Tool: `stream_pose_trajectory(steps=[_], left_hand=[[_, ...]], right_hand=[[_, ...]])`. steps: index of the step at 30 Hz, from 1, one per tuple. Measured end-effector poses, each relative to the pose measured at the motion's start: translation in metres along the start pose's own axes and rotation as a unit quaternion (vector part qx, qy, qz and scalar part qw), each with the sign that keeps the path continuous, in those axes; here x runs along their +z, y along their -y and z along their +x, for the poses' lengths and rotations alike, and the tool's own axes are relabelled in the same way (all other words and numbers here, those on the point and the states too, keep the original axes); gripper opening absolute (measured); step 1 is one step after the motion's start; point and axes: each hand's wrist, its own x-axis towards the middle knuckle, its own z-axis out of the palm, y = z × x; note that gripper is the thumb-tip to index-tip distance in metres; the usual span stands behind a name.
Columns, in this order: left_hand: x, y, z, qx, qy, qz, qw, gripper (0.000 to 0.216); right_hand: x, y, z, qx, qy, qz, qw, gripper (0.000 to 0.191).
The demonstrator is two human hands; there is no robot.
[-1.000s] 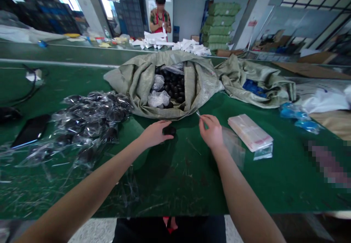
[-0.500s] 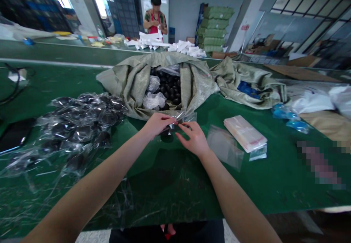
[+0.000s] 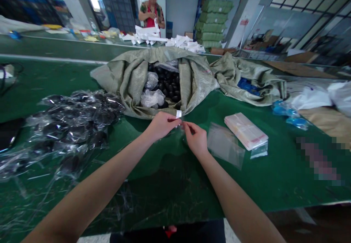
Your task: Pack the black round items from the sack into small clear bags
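My left hand (image 3: 161, 124) and my right hand (image 3: 196, 138) meet just in front of an open woven sack (image 3: 131, 78) full of small black pieces (image 3: 168, 82). Both hands pinch the edges of a small clear plastic bag (image 3: 178, 115) between them, fingers closed on it. What the bag holds is hidden by my fingers. A loose clear bag (image 3: 225, 144) lies flat to the right of my right hand, beside a stack of clear bags (image 3: 245, 130).
A heap of bagged black pieces (image 3: 68, 120) covers the green table (image 3: 175, 184) at the left. A second sack (image 3: 252, 82) with blue items lies at the right. A person (image 3: 150, 10) stands at the far table among white boxes (image 3: 164, 41).
My left hand held a black piece on the table and my right hand held a bag apart. They have come together and now pinch the bag's opening between them.
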Motion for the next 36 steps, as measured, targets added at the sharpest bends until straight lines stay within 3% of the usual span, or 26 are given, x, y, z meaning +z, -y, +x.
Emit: stream_pose_trajectory(steps=[5,13,17,21,27,36], left_hand=[[0.003,-0.001,-0.003,0.041,-0.04,0.033,0.998,0.027],[-0.005,-0.025,-0.009,0.09,-0.051,0.054,0.993,0.02],[-0.019,-0.033,-0.003,0.06,-0.132,0.15,0.978,0.019],[-0.029,-0.029,0.0,0.015,-0.198,0.202,0.959,0.021],[-0.04,-0.022,0.002,0.006,-0.179,0.138,0.974,0.019],[-0.042,-0.037,-0.004,-0.005,-0.153,0.118,0.981,0.024]], right_hand=[[-0.001,0.001,0.0,0.038,-0.04,-0.017,0.998,0.024],[-0.004,0.031,0.012,-0.083,-0.04,-0.126,0.988,0.021],[-0.002,0.053,0.043,-0.095,-0.044,-0.195,0.975,0.005],[0.004,0.067,0.064,-0.116,-0.095,-0.281,0.948,0.013],[0.014,0.069,0.064,-0.158,-0.074,-0.258,0.95,0.016],[0.011,0.077,0.061,-0.234,-0.12,-0.23,0.937,0.017]])
